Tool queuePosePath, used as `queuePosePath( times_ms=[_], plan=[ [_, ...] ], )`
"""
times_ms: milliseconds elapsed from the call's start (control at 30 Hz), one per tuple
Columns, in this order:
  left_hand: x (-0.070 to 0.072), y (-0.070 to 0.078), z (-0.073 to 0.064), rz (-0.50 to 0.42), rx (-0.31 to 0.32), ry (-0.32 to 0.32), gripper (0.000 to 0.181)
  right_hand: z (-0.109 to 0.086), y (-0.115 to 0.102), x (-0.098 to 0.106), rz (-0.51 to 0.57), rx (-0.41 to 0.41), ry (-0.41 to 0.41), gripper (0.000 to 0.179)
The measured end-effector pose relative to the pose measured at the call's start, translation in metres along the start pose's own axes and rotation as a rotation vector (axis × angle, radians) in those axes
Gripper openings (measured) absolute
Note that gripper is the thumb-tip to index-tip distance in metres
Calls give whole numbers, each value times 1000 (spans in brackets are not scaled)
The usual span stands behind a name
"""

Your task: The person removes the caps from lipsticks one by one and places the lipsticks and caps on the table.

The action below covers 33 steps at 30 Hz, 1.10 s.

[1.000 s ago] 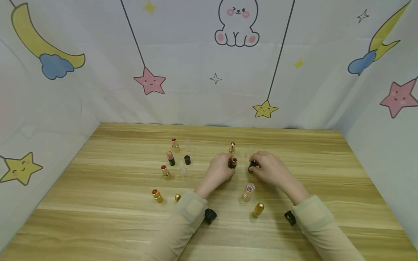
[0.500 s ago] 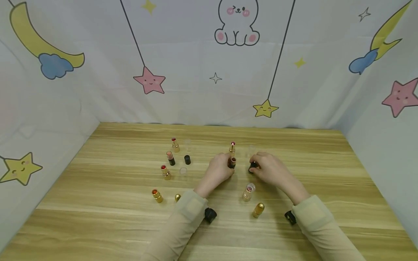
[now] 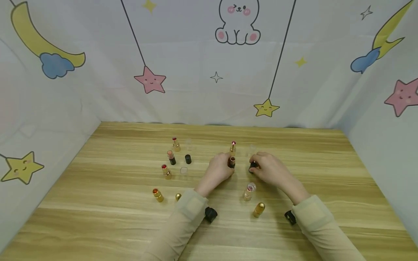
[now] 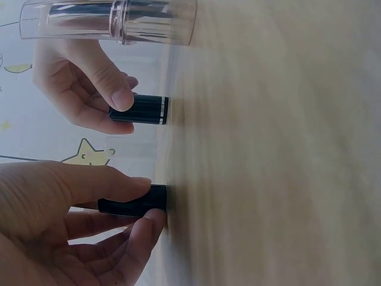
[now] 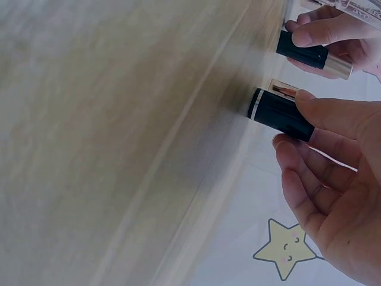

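My left hand [image 3: 219, 169] pinches a black lipstick tube [image 3: 232, 163] with a gold-coloured upper part, upright on the wooden table. In the left wrist view, thumb and fingers close round the black base [image 4: 156, 198]. A short distance to the right, my right hand [image 3: 270, 167] grips a black lipstick cap [image 3: 252, 166]. A pale ring circles the cap's lower end in the right wrist view, where it stands at the table surface. Cap and tube are apart. Just behind the left hand stands a gold lipstick with a dark pink tip [image 3: 233, 148].
On the left stand several uncapped lipsticks, among them a peach one [image 3: 171, 157] and an orange-red one [image 3: 158, 195], with a black cap [image 3: 188, 159] and clear caps nearby. Between my forearms are a clear-capped lipstick [image 3: 249, 192] and a gold one [image 3: 259, 210]. A patterned curtain [image 3: 183, 105] hangs behind.
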<state>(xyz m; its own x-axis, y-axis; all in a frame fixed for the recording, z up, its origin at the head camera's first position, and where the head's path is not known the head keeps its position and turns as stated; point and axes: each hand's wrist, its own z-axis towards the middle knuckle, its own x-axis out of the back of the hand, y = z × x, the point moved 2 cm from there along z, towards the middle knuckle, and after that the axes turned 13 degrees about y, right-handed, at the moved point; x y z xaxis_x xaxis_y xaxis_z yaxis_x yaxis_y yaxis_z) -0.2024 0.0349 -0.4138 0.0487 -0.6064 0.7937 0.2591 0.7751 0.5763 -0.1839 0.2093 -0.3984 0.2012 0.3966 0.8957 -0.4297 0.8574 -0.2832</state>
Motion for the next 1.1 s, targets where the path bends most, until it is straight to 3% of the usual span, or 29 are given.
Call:
queuePosePath(
  times_ms=[433,700,900,1100],
  plan=[
    [0,-1,-1,14,2,-4,15,-1,0,-2,8,2,-2,26],
    [4,1,-6,33,43,-3,32,-3,1,-1,21,-16,-9,34],
    [11,4,-13,59,44,23,23,-4,2,2,21,-33,-8,36],
    [18,8,-19,93,85,7,23,-6,1,9,14,-12,37,35]
  ],
)
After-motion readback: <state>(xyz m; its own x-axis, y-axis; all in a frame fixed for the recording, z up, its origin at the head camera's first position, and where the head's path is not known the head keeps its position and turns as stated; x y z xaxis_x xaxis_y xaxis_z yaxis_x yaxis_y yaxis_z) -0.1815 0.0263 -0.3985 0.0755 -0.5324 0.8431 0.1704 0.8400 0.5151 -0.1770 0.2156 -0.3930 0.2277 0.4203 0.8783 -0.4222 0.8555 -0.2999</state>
